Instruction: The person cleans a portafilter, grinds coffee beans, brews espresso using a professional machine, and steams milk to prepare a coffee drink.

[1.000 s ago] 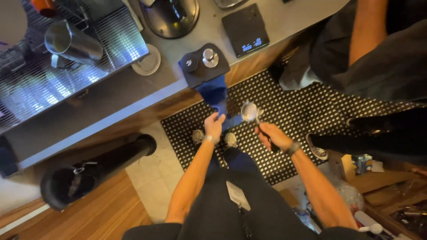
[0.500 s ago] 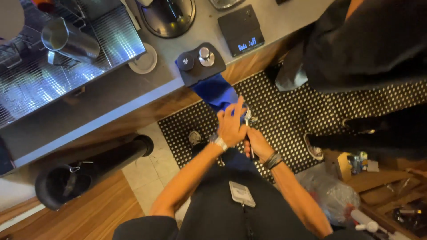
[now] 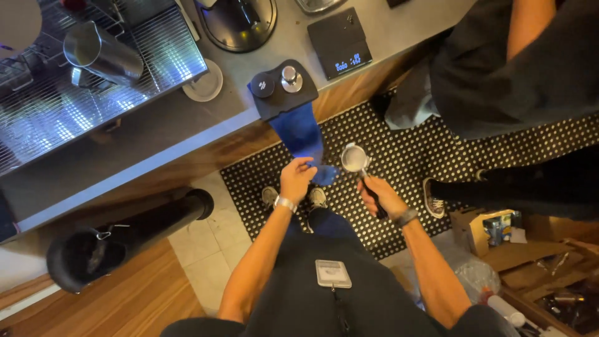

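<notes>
Right hand (image 3: 382,195) clenched around the black handle of a coffee filter holder (image 3: 357,160), metal basket up and pointing toward the counter's front edge, held out in the air above the black dotted floor mat (image 3: 399,156). Left hand (image 3: 297,179) just beside it, fingers pinching the lower end of a blue cloth (image 3: 301,132). Cloth hanging down over the counter's (image 3: 187,125) front edge from under a dark tamping mat (image 3: 281,87), its tip reaching close to the basket but apart from it. On the tamping mat, near the front edge: a black round tool and a silver-topped tamper side by side. Farther back on the counter, a small black scale (image 3: 340,43) with a lit display. Toward the counter's left end, a steel drip tray (image 3: 93,106) carrying a metal pitcher (image 3: 103,53), with a small white saucer (image 3: 203,82) at the tray's right edge. On the floor at left, a tall black tube bin (image 3: 118,240). At upper right, another person in dark clothes (image 3: 518,68) standing on the mat.
</notes>
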